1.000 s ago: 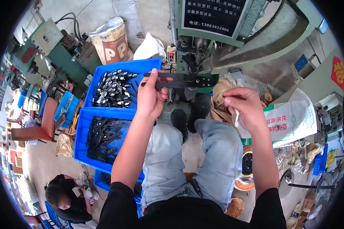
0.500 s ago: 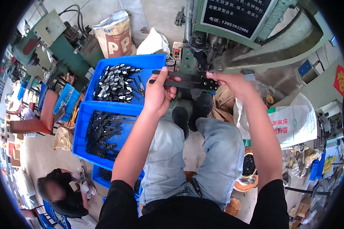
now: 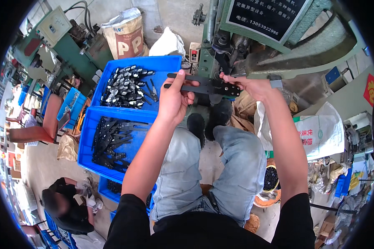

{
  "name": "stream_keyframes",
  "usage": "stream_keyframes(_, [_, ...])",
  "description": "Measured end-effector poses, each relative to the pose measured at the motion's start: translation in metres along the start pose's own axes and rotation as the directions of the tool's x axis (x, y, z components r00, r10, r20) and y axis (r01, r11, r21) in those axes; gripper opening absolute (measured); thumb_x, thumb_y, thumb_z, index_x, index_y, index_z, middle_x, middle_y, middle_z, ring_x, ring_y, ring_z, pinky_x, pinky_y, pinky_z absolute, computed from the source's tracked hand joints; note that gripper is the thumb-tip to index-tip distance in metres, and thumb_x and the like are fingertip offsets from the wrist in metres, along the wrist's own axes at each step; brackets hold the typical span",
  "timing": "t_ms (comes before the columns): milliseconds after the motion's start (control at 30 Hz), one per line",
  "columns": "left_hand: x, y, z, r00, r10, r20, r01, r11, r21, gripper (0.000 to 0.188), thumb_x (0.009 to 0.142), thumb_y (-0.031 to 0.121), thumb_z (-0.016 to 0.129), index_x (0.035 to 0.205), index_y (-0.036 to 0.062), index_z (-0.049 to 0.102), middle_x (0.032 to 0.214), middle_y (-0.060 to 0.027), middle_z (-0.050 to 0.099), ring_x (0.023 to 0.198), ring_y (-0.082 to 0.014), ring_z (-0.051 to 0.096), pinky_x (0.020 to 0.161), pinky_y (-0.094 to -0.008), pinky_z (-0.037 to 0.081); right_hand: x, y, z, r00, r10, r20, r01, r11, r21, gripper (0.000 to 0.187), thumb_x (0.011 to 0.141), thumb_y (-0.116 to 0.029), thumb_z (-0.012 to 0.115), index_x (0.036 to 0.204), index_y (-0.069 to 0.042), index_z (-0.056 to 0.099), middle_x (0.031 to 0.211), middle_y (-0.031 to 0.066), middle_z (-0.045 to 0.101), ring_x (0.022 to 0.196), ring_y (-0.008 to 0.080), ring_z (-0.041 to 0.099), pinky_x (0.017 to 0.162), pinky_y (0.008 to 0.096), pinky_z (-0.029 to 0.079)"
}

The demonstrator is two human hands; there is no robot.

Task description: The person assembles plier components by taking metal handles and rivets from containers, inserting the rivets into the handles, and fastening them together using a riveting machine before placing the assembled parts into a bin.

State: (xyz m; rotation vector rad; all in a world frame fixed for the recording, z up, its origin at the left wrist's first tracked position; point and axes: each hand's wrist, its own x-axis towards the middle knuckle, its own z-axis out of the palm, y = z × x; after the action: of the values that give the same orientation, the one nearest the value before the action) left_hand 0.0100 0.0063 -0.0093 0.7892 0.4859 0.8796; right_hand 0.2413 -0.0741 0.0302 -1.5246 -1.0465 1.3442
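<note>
A flat black metal piece (image 3: 212, 88) with two long arms and several shiny rivets at its right end lies across in front of the green machine's tooling (image 3: 222, 62). My left hand (image 3: 176, 97) is closed round the two arms, thumb on top. At the riveted end, my right hand (image 3: 251, 86) is closed with its fingertips at the piece's upper edge; some of its fingers are hidden. Left of my left hand, one blue bin (image 3: 170, 62) holds black parts with bright ends. A nearer blue bin (image 3: 85, 137) holds long black strips.
The green machine's curved grey arm (image 3: 295, 60) rises at the right. Beside it lies a white sack (image 3: 320, 133). A paper sack (image 3: 124, 33) stands behind the bins. A round container of small black parts (image 3: 271, 178) sits by my right knee. Another person (image 3: 68, 203) works at lower left.
The black piece and both hands have shifted slightly in the picture. My right fingertips have moved a little left and up along the piece's edge. My left hand keeps its grip.
</note>
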Motion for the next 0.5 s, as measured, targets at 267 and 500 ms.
stream_keyframes(267, [-0.002, 0.004, 0.0, 0.999, 0.042, 0.016, -0.043, 0.998, 0.05, 0.031, 0.099, 0.032, 0.052, 0.095, 0.0017, 0.057, 0.079, -0.0111, 0.065, 0.049, -0.0099, 0.056, 0.041, -0.0208, 0.046, -0.009, -0.017, 0.025, 0.976, -0.155, -0.154, 0.153, 0.988, -0.021, 0.041, 0.077, -0.007, 0.077, 0.111, -0.011, 0.053, 0.09, -0.0008, 0.065, 0.079, 0.0061, 0.053, 0.063, 0.0223, 0.036])
stream_keyframes(500, [-0.005, 0.0, 0.013, 0.999, 0.036, 0.006, -0.036, 0.998, 0.053, 0.032, 0.1, 0.032, 0.051, 0.1, 0.0001, 0.057, 0.08, -0.0118, 0.065, 0.05, -0.0107, 0.057, 0.042, -0.0214, 0.047, -0.032, 0.015, -0.024, 0.957, -0.182, -0.227, 0.218, 0.965, 0.143, 0.025, 0.082, -0.007, 0.07, 0.103, -0.004, 0.058, 0.073, -0.002, 0.052, 0.064, 0.0067, 0.047, 0.054, 0.0213, 0.035])
